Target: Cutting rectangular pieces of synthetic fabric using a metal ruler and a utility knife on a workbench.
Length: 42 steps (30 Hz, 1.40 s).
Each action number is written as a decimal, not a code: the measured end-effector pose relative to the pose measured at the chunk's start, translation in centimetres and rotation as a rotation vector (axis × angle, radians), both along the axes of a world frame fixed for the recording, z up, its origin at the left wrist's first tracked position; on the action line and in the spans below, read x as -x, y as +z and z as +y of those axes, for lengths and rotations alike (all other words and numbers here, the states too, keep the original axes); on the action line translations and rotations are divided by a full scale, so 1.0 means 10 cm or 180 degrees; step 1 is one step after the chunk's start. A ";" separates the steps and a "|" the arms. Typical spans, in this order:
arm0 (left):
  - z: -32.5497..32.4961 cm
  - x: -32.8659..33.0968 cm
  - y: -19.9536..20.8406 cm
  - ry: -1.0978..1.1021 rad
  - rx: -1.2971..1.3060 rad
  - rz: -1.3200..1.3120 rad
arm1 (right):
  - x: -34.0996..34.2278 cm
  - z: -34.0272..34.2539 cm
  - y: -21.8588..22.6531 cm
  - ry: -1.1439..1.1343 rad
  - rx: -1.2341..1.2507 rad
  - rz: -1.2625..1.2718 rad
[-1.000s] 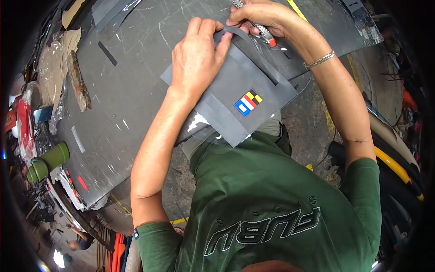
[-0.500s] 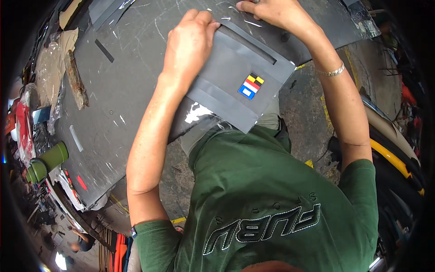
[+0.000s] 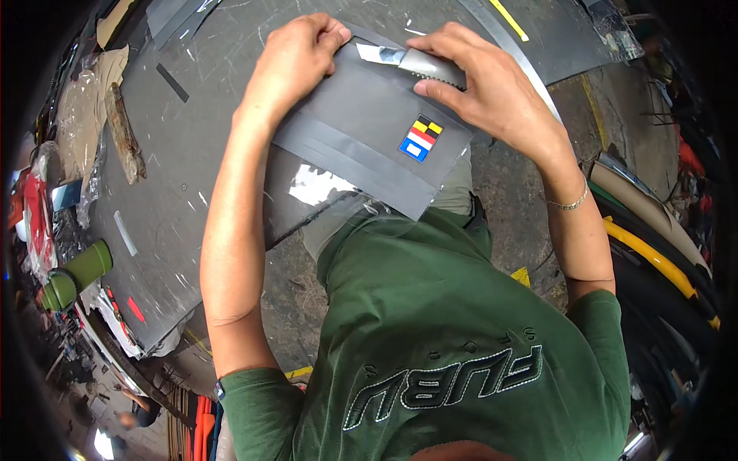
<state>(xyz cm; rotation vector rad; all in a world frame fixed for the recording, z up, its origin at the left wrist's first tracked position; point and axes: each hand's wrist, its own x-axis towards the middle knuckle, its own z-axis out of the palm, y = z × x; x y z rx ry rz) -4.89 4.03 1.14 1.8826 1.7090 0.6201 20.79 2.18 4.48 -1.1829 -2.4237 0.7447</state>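
Note:
A dark grey sheet (image 3: 354,100), seemingly vinyl, lies at the table's near edge with its lower corner overhanging toward my lap. A small patch (image 3: 420,138) of coloured flag-like blocks sits on its right part. My left hand (image 3: 296,65) is closed at the sheet's far left corner, thumb and fingers pinching its edge. My right hand (image 3: 500,88) grips a silver-grey utility knife (image 3: 432,64) with a dark ridged edge. Its wide shiny blade (image 3: 379,54) points left over the sheet's far edge, near my left fingers. Whether the blade touches the sheet I cannot tell.
A long curved-looking metal strip (image 3: 530,65) and a yellow strip (image 3: 509,19) lie at the far right. Toward the left are a rough wooden piece (image 3: 126,134), a green bottle (image 3: 86,267) and plastic wrapping. Rolls of material (image 3: 653,257) stand at right.
My right hand has come back toward the sheet and now shows a utility knife. My left hand and the sheet's left part have shifted left. The metal strip has appeared at far right.

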 end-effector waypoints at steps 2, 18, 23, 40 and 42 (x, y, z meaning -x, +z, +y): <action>0.02 0.01 0.02 0.0080 0.0341 -0.0165 | 0.03 0.01 -0.10 0.0061 -0.0239 0.0076; 0.03 0.07 -0.03 0.0099 0.0592 -0.0324 | 0.25 0.16 -0.01 0.0074 -0.0022 -0.0264; 0.02 0.06 -0.04 0.0087 0.0628 -0.0343 | 0.27 0.14 0.02 0.0022 -0.0022 -0.0264; 0.03 -0.07 0.14 0.1034 0.1135 -0.0898 | 0.16 0.08 0.09 -0.0265 -0.0415 -0.0044; 0.02 0.28 -0.02 0.1190 0.0263 -0.0622 | 0.02 0.15 0.08 -0.0456 -0.0514 0.0162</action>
